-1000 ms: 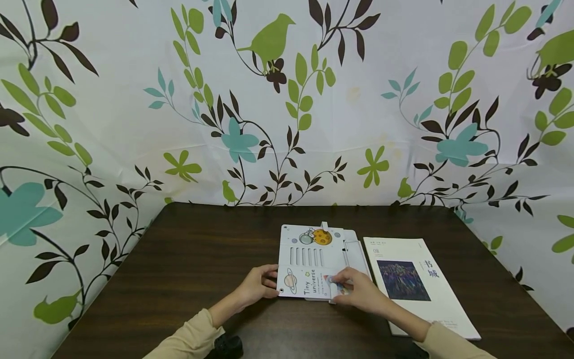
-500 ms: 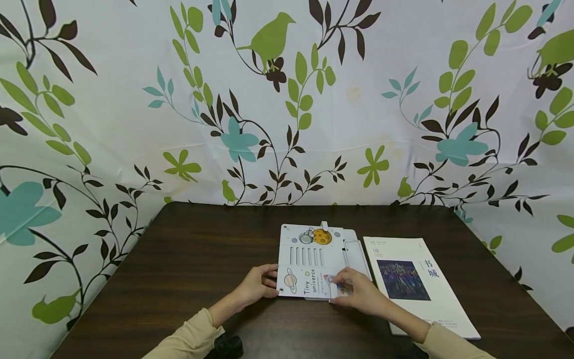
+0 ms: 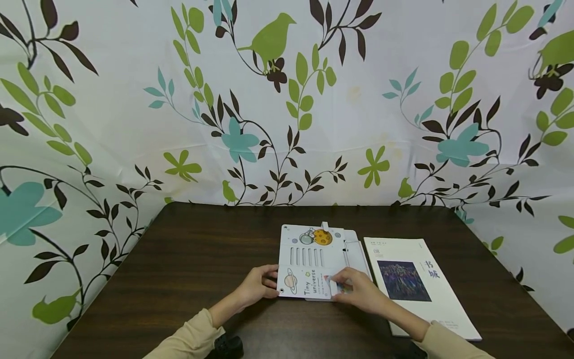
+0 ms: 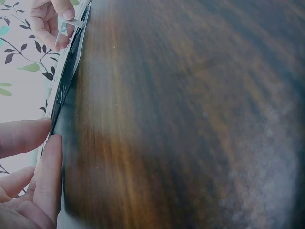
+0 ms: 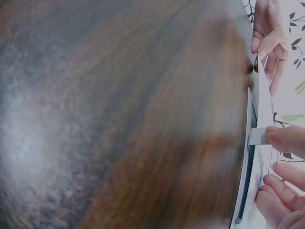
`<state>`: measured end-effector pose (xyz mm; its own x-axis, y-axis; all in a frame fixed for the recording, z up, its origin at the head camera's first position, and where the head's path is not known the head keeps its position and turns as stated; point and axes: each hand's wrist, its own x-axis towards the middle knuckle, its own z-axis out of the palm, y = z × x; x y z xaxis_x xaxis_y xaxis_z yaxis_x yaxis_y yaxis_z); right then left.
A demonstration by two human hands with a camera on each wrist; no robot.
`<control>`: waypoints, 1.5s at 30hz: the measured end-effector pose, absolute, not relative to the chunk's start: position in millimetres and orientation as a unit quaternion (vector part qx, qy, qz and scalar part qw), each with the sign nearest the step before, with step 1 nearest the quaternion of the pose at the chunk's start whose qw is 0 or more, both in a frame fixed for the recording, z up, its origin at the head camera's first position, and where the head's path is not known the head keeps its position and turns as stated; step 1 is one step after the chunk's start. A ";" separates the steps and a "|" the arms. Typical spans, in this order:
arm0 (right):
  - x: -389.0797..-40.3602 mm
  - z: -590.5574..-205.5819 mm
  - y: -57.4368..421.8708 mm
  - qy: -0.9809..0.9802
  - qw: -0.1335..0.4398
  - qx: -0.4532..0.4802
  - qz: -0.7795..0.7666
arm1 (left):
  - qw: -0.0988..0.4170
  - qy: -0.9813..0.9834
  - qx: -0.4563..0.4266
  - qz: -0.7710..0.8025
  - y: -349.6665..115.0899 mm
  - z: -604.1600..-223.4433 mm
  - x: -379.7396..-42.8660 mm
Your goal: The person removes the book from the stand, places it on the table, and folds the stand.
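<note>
A white folding book stand (image 3: 306,256) printed with planets and the words "Tiny universe" lies flat on the dark table, slots across its middle. At its left edge my left hand (image 3: 255,284) holds the near corner; in the left wrist view the thumb (image 4: 26,136) is on one side of the edge and a finger on the other. My right hand (image 3: 358,290) pinches a small white clip (image 5: 259,136) at the near right edge. In the right wrist view the clip hooks around the board's edge, the thumb on it. The fingers partly hide the clip.
A cream book (image 3: 444,304) with a dark blue picture lies just right of the stand, under the right forearm. A second white clip (image 3: 324,226) stands up at the stand's far edge. A patterned cloth (image 3: 341,169) hangs behind the table (image 3: 215,239).
Both hands stay in place, and the stand does not move. The clip's lower end, which stuck out below the near edge a second ago, now shows less.
</note>
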<state>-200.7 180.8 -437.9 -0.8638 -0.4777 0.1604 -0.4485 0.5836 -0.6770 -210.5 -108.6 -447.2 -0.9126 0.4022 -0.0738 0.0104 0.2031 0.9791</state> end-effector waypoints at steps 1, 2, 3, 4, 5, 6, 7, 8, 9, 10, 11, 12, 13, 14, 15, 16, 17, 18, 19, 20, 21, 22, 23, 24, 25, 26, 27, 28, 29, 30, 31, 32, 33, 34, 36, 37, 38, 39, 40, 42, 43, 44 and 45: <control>-201.5 -437.7 181.0 0.890 0.025 -0.260 -0.374 | 0.159 0.759 0.136 0.616 -108.5 -447.2 -210.6; -202.3 -437.1 181.1 0.891 0.027 -0.262 -0.370 | 0.160 0.759 0.136 0.616 -108.4 -447.2 -210.7; -203.5 -436.2 181.2 0.892 0.031 -0.264 -0.365 | 0.159 0.760 0.136 0.616 -108.3 -447.0 -210.8; -204.9 -434.6 181.3 0.893 0.039 -0.266 -0.361 | 0.159 0.760 0.136 0.615 -108.4 -446.8 -210.9; -206.7 -432.8 181.3 0.894 0.046 -0.271 -0.355 | 0.158 0.760 0.136 0.615 -108.7 -446.7 -210.9; -208.8 -430.6 181.1 0.895 0.054 -0.275 -0.348 | 0.157 0.761 0.135 0.614 -108.9 -446.7 -211.0; -211.1 -428.0 181.1 0.896 0.064 -0.278 -0.341 | 0.157 0.761 0.135 0.614 -109.2 -446.8 -211.0; -213.8 -425.2 181.0 0.896 0.075 -0.281 -0.337 | 0.157 0.761 0.134 0.615 -109.5 -446.7 -210.8; -216.7 -422.4 180.8 0.895 0.090 -0.280 -0.336 | 0.156 0.761 0.135 0.615 -109.8 -446.7 -210.5; -219.8 -419.5 180.7 0.894 0.104 -0.278 -0.337 | 0.157 0.760 0.137 0.616 -109.9 -446.8 -210.1; -223.3 -417.2 180.7 0.893 0.114 -0.277 -0.336 | 0.158 0.759 0.138 0.616 -109.9 -446.9 -209.8; -227.1 -414.8 180.7 0.893 0.122 -0.274 -0.336 | 0.159 0.759 0.139 0.616 -109.7 -447.0 -209.4; -231.5 -413.0 181.1 0.893 0.125 -0.273 -0.335 | 0.160 0.758 0.140 0.616 -109.3 -447.1 -209.0; -236.5 -411.1 181.6 0.894 0.125 -0.269 -0.337 | 0.161 0.758 0.140 0.616 -108.9 -447.1 -208.7; -242.0 -409.5 182.3 0.895 0.120 -0.267 -0.337 | 0.161 0.759 0.142 0.615 -108.4 -447.5 -208.8; -248.0 -408.5 183.4 0.897 0.111 -0.265 -0.335 | 0.161 0.759 0.142 0.614 -107.9 -447.5 -208.8; -254.7 -407.7 184.4 0.900 0.099 -0.262 -0.334 | 0.160 0.760 0.141 0.614 -107.5 -447.9 -209.1; -261.7 -407.1 185.3 0.903 0.087 -0.256 -0.333 | 0.159 0.761 0.141 0.613 -107.1 -448.0 -209.3; -269.5 -407.4 186.7 0.906 0.073 -0.252 -0.332 | 0.160 0.761 0.141 0.613 -106.9 -448.5 -209.7; -277.2 -407.7 187.6 0.908 0.061 -0.245 -0.334 | 0.160 0.761 0.141 0.612 -106.7 -448.7 -210.0; -284.9 -408.5 188.6 0.910 0.049 -0.239 -0.336 | 0.158 0.763 0.143 0.611 -106.7 -449.0 -210.2; -292.7 -410.0 189.7 0.911 0.038 -0.233 -0.338 | 0.159 0.762 0.142 0.611 -106.6 -448.9 -210.4; -300.0 -411.4 190.5 0.912 0.029 -0.226 -0.341 | 0.159 0.763 0.143 0.610 -106.4 -449.3 -210.6; -307.0 -413.2 191.4 0.913 0.022 -0.219 -0.344 | 0.158 0.763 0.143 0.610 -106.2 -449.1 -210.8; -313.3 -414.9 192.5 0.913 0.015 -0.219 -0.345 | 0.158 0.763 0.144 0.610 -106.0 -449.3 -210.9; -318.6 -416.4 193.0 0.913 0.012 -0.213 -0.349 | 0.158 0.762 0.146 0.611 -105.7 -449.3 -211.1; -323.1 -417.5 193.6 0.913 0.011 -0.210 -0.348 | 0.157 0.761 0.147 0.611 -105.5 -449.5 -211.3; -327.1 -418.9 193.8 0.914 0.011 -0.207 -0.349 | 0.157 0.760 0.146 0.614 -105.1 -449.4 -211.5; -330.0 -419.5 193.6 0.915 0.012 -0.203 -0.348 | 0.157 0.759 0.148 0.614 -104.9 -449.3 -211.4; -332.6 -420.2 193.3 0.916 0.012 -0.201 -0.347 | 0.157 0.758 0.148 0.615 -104.8 -449.4 -211.5; -334.4 -420.8 192.6 0.917 0.014 -0.198 -0.346 | 0.158 0.757 0.148 0.616 -104.8 -449.8 -211.6; -336.0 -421.3 191.6 0.918 0.017 -0.192 -0.348 | 0.158 0.757 0.148 0.616 -104.7 -449.8 -211.6; -337.1 -421.7 190.8 0.918 0.017 -0.191 -0.346 | 0.159 0.757 0.146 0.617 -104.8 -449.7 -211.4; -338.0 -422.4 189.9 0.919 0.019 -0.186 -0.347 | 0.159 0.757 0.145 0.617 -104.9 -449.6 -211.3; -339.5 -424.1 188.4 0.920 0.019 -0.184 -0.344 | 0.160 0.759 0.143 0.615 -104.9 -450.0 -211.5; -340.2 -425.4 187.8 0.921 0.019 -0.181 -0.344 | 0.160 0.760 0.142 0.614 -104.9 -449.8 -211.4; -341.1 -426.8 187.4 0.922 0.018 -0.180 -0.343 | 0.159 0.761 0.142 0.613 -105.0 -449.4 -211.0; -342.1 -428.2 187.0 0.922 0.018 -0.180 -0.342 | 0.159 0.761 0.141 0.613 -105.2 -449.2 -210.6; -343.4 -429.9 186.6 0.922 0.016 -0.178 -0.343 | 0.158 0.762 0.141 0.613 -105.4 -449.0 -210.3; -346.4 -432.8 185.0 0.920 0.011 -0.184 -0.345 | 0.157 0.762 0.139 0.612 -106.0 -447.7 -209.5; -347.9 -434.0 183.7 0.919 0.007 -0.186 -0.346 | 0.157 0.763 0.139 0.612 -106.6 -447.2 -209.2; -349.2 -434.9 182.2 0.919 0.003 -0.190 -0.346 | 0.157 0.763 0.138 0.612 -107.2 -446.6 -209.0; -350.6 -435.7 180.6 0.920 -0.002 -0.193 -0.341 | 0.156 0.764 0.137 0.611 -107.6 -446.3 -209.1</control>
<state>-350.6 180.6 -435.7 -0.9251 -0.3548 0.1349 -0.3570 0.6923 -0.6271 -209.1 -107.6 -446.3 -0.9135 0.4008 -0.0706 0.0193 0.2162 0.9762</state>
